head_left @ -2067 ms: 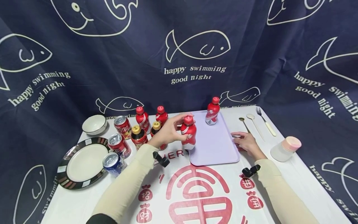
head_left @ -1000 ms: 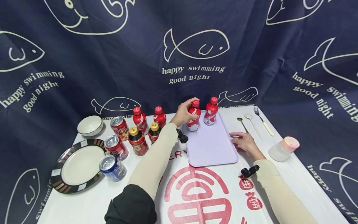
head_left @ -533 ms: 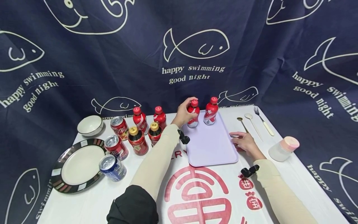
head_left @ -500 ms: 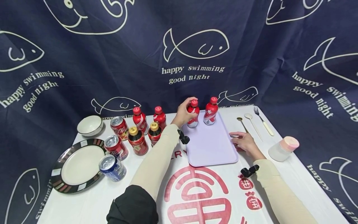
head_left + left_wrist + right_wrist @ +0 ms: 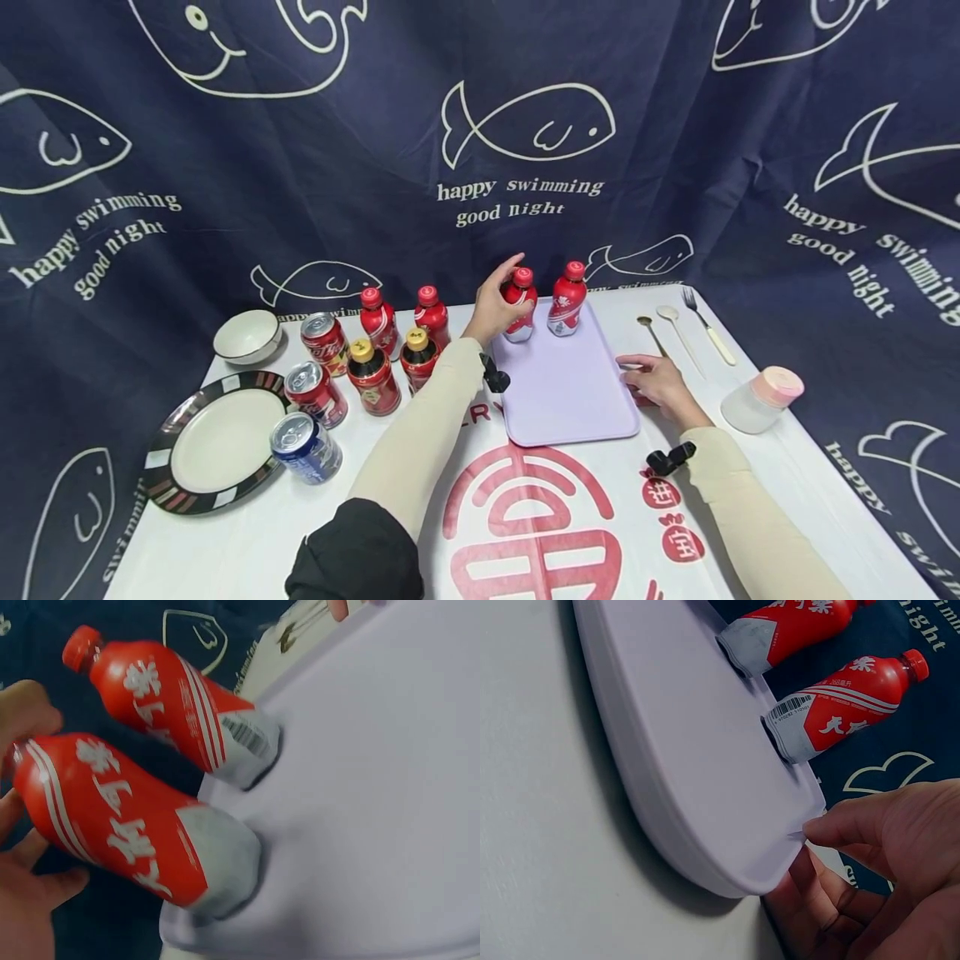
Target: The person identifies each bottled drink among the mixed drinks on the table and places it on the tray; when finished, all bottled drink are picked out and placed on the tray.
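Note:
A lavender tray (image 5: 566, 392) lies mid-table, with two red bottles standing at its far end. My left hand (image 5: 497, 308) surrounds the left red bottle (image 5: 127, 817), its fingers spread loosely and a gap showing at the thumb (image 5: 64, 885) in the left wrist view. Just right of it stands the other red bottle (image 5: 567, 300). At the tray's right side, my right hand (image 5: 660, 385) pinches the rim, one digit on top and other fingers (image 5: 810, 892) beneath, as the right wrist view shows.
Left of the tray are red-capped bottles (image 5: 380, 321), gold-capped bottles (image 5: 375, 383), several cans (image 5: 306, 446), a dark-rimmed plate (image 5: 168, 475) and a bowl (image 5: 247, 336). To the right lie two spoons (image 5: 678, 337), a fork (image 5: 708, 327) and a pink-lidded jar (image 5: 761, 400).
My left hand carried the red bottle back and right onto the tray's far left, beside the other one. Its fingers have since loosened and lifted from the cap. My right hand stayed put.

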A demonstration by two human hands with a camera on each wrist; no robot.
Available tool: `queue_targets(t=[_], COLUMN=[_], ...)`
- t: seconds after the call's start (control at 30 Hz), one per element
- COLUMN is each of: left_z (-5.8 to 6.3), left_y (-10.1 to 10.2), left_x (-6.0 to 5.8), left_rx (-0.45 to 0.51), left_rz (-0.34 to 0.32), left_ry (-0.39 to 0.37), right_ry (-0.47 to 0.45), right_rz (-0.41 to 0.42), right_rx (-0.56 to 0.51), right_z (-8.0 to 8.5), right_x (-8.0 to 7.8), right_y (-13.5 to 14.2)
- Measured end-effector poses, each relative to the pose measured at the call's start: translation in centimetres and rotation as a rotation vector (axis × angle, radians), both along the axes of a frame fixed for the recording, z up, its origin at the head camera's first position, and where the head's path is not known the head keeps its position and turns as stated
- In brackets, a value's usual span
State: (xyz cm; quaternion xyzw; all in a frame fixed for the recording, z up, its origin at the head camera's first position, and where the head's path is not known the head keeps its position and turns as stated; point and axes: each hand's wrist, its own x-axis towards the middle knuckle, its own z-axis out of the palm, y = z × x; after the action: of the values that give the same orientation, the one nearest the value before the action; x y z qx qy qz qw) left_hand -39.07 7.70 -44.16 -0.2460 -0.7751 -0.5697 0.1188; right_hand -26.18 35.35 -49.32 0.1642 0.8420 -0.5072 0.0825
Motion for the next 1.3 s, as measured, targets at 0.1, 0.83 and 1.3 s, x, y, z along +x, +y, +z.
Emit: queue_targets(t=[0.1,0.83,1.3], left_z=[0.5,8.9,6.0], left_y=[-0.1,-6.1,-14.5], left_x=[0.4,9.3,12.8], left_rx=[0.039,0.069,-0.058], left_rz=[0.076,-0.045,0.195], left_ry=[0.122,0.381,0.346], right_ry=[0.0,0.013,0.018], right_rz=[0.001,0.042,0.042], right_rx=[0.0,0.022,0.027], right_z=[-0.1,0.2,-0.2], right_x=[-0.2,-0.3,-0.1], right_y=[-0.2,-0.8,-0.1])
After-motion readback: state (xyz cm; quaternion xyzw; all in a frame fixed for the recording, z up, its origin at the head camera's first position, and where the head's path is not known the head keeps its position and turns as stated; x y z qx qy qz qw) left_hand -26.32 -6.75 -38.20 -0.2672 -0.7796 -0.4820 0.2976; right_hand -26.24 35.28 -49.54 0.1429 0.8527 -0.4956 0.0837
